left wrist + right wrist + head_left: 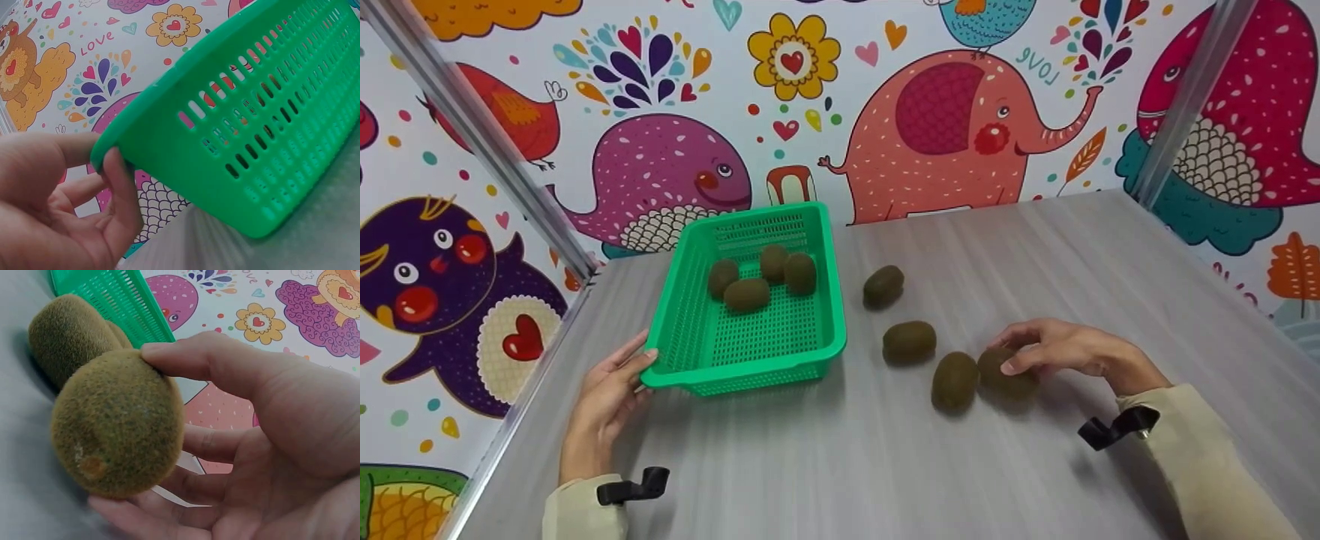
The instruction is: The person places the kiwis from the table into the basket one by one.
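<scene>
A green plastic basket [735, 377] stands on the left of the table with several kiwis [747, 295] inside. My left hand [611, 397] pinches its near left corner, thumb and fingers at the rim in the left wrist view. On the right, my right hand [1065, 352] holds a brown fuzzy kiwi [118, 424], thumb on top and fingers beneath and beside it. Just left of this fruit lies another kiwi [955, 382]. Two more, a middle kiwi [909, 343] and a far kiwi [883, 286], lie between it and the basket's right side.
The grey wood-grain table [840, 465] runs back to a wall [825, 157] printed with cartoon animals. Metal posts [495, 142] edge the panels at the left and right. Black camera mounts [1117, 429] sit on both wrists.
</scene>
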`<control>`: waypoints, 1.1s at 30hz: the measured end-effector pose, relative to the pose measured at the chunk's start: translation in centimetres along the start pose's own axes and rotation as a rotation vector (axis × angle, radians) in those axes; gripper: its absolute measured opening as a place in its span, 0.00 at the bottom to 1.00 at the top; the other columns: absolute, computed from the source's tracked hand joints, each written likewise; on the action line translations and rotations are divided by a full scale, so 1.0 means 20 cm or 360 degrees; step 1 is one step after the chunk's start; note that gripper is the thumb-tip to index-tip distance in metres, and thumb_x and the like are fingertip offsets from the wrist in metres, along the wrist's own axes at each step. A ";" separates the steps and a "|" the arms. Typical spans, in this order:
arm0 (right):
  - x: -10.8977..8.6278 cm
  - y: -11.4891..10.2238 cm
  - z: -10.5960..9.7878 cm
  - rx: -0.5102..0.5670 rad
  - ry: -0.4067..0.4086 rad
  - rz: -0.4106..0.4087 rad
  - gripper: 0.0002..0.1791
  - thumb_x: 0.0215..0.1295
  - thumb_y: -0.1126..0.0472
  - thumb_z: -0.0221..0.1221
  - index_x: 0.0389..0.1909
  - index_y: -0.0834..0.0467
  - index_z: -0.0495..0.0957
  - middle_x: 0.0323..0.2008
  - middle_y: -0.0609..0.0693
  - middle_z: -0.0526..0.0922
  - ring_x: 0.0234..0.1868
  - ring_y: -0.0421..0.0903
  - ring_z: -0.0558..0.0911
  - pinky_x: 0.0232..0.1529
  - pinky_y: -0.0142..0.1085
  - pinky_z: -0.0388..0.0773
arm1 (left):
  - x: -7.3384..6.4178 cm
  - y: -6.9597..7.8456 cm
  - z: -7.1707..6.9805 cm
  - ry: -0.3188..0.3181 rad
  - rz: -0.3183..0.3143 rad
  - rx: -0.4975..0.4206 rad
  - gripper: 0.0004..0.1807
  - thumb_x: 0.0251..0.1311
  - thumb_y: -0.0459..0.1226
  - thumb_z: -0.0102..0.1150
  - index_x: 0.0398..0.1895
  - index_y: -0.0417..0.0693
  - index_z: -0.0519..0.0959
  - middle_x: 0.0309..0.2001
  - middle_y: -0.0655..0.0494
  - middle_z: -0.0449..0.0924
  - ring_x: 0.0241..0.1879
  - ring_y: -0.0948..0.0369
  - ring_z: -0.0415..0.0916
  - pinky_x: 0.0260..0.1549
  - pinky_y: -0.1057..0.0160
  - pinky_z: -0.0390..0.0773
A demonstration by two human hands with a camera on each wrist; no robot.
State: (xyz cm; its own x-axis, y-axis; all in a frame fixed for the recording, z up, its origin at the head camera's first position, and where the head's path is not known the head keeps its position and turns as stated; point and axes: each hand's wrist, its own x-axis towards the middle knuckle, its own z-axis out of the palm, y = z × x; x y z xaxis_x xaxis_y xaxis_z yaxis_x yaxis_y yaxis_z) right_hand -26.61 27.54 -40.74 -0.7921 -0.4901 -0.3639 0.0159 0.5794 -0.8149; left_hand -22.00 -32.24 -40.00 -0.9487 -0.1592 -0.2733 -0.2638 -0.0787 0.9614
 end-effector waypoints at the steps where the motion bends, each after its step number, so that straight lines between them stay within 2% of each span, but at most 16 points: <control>1: 0.00 0.00 0.00 0.0014 0.0003 -0.0005 0.28 0.62 0.52 0.68 0.60 0.59 0.76 0.59 0.58 0.75 0.54 0.50 0.73 0.47 0.39 0.77 | 0.00 0.00 0.00 0.0005 -0.0001 -0.0001 0.36 0.70 0.40 0.59 0.78 0.51 0.58 0.36 0.73 0.85 0.33 0.72 0.80 0.34 0.71 0.79; 6: -0.01 -0.03 0.00 0.0074 0.0027 -0.0016 0.28 0.64 0.52 0.66 0.62 0.60 0.74 0.58 0.58 0.73 0.55 0.50 0.72 0.49 0.40 0.78 | 0.00 0.00 0.00 0.0004 -0.0011 0.0003 0.37 0.70 0.41 0.59 0.79 0.51 0.57 0.35 0.73 0.85 0.31 0.72 0.80 0.32 0.71 0.78; 13: -0.02 -0.09 0.02 0.0121 0.0093 -0.0080 0.28 0.64 0.54 0.66 0.62 0.62 0.74 0.56 0.59 0.74 0.51 0.49 0.76 0.47 0.40 0.80 | 0.00 0.00 0.00 0.0002 0.0012 0.0025 0.37 0.72 0.39 0.57 0.80 0.50 0.54 0.34 0.76 0.84 0.30 0.73 0.79 0.30 0.72 0.77; 21: -0.02 -0.18 0.05 0.0198 0.0149 -0.0122 0.29 0.66 0.53 0.65 0.64 0.62 0.72 0.56 0.59 0.74 0.50 0.49 0.78 0.49 0.39 0.80 | 0.00 0.01 0.00 -0.0006 -0.0001 0.0025 0.37 0.72 0.40 0.57 0.80 0.51 0.54 0.34 0.75 0.84 0.30 0.73 0.79 0.32 0.71 0.78; 28: -0.01 -0.23 0.07 0.0298 0.0199 -0.0088 0.36 0.67 0.52 0.65 0.69 0.67 0.65 0.61 0.62 0.73 0.53 0.49 0.78 0.52 0.35 0.80 | 0.00 0.01 0.00 -0.0021 -0.0003 -0.0002 0.37 0.72 0.40 0.57 0.80 0.51 0.54 0.35 0.75 0.86 0.32 0.73 0.81 0.34 0.71 0.79; 33: 0.02 -0.28 0.09 0.0381 0.0191 -0.0062 0.41 0.67 0.50 0.64 0.71 0.69 0.59 0.64 0.63 0.71 0.54 0.48 0.79 0.56 0.37 0.80 | 0.00 0.01 0.00 -0.0036 -0.0004 0.0002 0.38 0.71 0.40 0.58 0.80 0.50 0.54 0.36 0.75 0.85 0.33 0.73 0.81 0.36 0.70 0.80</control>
State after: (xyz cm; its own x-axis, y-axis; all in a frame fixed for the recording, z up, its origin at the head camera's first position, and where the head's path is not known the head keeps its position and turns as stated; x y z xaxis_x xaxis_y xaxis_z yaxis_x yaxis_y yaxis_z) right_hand -25.87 22.95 -37.02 -0.8614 -0.4201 -0.2856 0.1162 0.3842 -0.9159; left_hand -21.98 -32.21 -39.87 -0.9517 -0.1369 -0.2747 -0.2661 -0.0777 0.9608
